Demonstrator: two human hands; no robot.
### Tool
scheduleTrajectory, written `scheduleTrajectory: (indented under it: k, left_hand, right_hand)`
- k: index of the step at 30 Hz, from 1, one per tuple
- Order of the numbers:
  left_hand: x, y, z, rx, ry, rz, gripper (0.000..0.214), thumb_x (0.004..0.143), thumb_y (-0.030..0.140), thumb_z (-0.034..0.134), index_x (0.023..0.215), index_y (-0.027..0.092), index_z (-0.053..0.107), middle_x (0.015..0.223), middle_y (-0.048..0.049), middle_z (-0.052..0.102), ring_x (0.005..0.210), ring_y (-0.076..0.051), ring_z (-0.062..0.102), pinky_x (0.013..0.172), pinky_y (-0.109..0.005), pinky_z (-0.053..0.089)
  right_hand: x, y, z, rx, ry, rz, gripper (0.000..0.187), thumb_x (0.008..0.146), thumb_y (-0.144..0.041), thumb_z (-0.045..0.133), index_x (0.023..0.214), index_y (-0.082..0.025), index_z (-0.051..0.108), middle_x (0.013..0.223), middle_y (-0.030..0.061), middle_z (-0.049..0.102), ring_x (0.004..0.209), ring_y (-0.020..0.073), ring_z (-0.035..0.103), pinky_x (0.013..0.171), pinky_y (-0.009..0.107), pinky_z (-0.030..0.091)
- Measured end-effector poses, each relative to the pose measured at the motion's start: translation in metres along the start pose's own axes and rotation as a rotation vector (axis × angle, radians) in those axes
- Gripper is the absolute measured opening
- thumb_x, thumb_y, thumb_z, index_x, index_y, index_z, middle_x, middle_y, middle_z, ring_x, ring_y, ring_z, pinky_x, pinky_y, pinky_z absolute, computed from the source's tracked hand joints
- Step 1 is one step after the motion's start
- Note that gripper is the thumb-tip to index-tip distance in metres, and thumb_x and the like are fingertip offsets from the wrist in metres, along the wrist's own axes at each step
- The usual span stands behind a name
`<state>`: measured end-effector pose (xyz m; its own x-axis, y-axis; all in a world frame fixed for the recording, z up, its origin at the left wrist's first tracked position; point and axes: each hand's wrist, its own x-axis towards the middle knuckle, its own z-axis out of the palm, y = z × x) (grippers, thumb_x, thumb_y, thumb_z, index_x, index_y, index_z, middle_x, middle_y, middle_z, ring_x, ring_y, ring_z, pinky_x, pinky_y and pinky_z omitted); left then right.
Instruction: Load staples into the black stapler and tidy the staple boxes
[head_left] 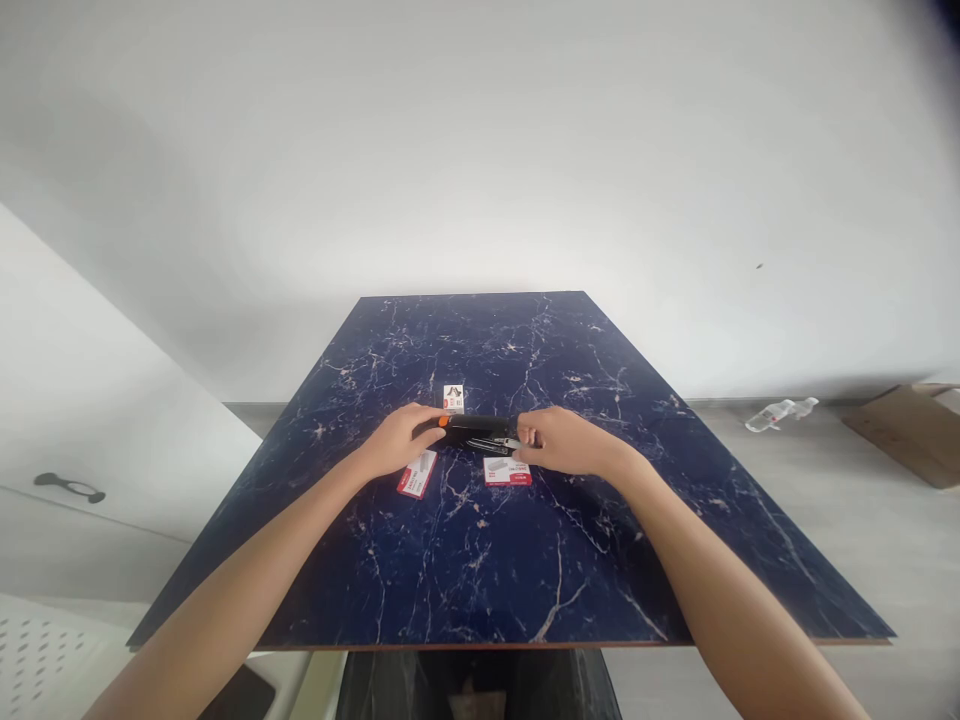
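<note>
Head view: nearest, at the bottom edge, a dark, glossy surface [397,690] shows below the table's front edge, and a white panel with rows of holes [37,645] fills the lower left corner. Two bare forearms reach in from below, over a dark blue table [480,570] veined with white like marble.

About midway up the tabletop lie two red-and-white boxes: the left box [417,476], set at a slant and partly beneath the left hand [401,440], and the right box [508,472], lying nearly square to the table edge, just beside the right thumb. Just beyond them, a black stapler [480,433] lies crosswise between the two hands. The left thumb and forefinger pinch its orange-marked end. The right hand [570,440] grips the opposite end, thumb by a silvery metal part, its other fingers curled in; their exact contact is hard to tell.

Right behind the stapler is a small white box [454,398] with a dark printed picture. Farther off at left, a white door [97,400] bears a dark handle [70,488]. On the floor at right, clear plastic bottles [780,414] lie near a brown cardboard box [904,435], and a pale wall [480,150] rises behind the table.
</note>
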<state>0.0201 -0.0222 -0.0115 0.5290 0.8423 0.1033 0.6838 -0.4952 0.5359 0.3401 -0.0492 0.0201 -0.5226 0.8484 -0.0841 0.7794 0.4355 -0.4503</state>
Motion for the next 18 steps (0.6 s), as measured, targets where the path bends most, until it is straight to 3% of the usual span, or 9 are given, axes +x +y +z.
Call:
scheduleTrajectory:
  k: [3, 6, 10, 18]
  left_hand:
    - [0.0, 0.0, 0.003, 0.044, 0.026, 0.014, 0.044, 0.1, 0.049, 0.045, 0.134, 0.026, 0.062, 0.124, -0.0087, 0.068, 0.11, -0.028, 0.062, 0.095, -0.042, 0.049]
    - [-0.001, 0.002, 0.006, 0.079, 0.066, -0.001, 0.043, 0.099, 0.049, 0.047, 0.128, 0.023, 0.064, 0.12, -0.0095, 0.069, 0.105, -0.027, 0.064, 0.088, -0.039, 0.051]
    - [-0.001, 0.004, 0.007, 0.099, 0.082, -0.004, 0.036, 0.094, 0.047, 0.053, 0.116, 0.022, 0.066, 0.11, -0.0081, 0.071, 0.095, -0.025, 0.066, 0.08, -0.036, 0.05]
    - [-0.001, 0.006, 0.005, 0.065, 0.048, 0.01, 0.032, 0.094, 0.047, 0.055, 0.109, 0.021, 0.066, 0.105, -0.0074, 0.07, 0.092, -0.024, 0.065, 0.079, -0.035, 0.048]
  right_hand:
    - [-0.002, -0.002, 0.0, -0.079, -0.033, 0.078, 0.028, 0.09, -0.048, 0.061, 0.087, -0.02, 0.058, 0.08, 0.005, 0.067, 0.06, 0.0168, 0.056, 0.052, 0.028, 0.032]
    - [-0.002, -0.008, 0.001, -0.176, 0.005, 0.123, 0.026, 0.094, -0.046, 0.056, 0.089, -0.02, 0.054, 0.078, 0.0042, 0.065, 0.061, 0.0173, 0.056, 0.054, 0.028, 0.029]
    - [0.0, -0.013, 0.005, -0.309, 0.119, 0.226, 0.024, 0.097, -0.042, 0.052, 0.091, -0.019, 0.054, 0.086, 0.0068, 0.067, 0.071, 0.0203, 0.06, 0.058, 0.028, 0.029]
    - [0.01, -0.015, 0.015, -0.387, 0.149, 0.308, 0.019, 0.098, -0.038, 0.054, 0.094, -0.019, 0.056, 0.091, 0.0078, 0.067, 0.079, 0.0236, 0.065, 0.062, 0.028, 0.033]
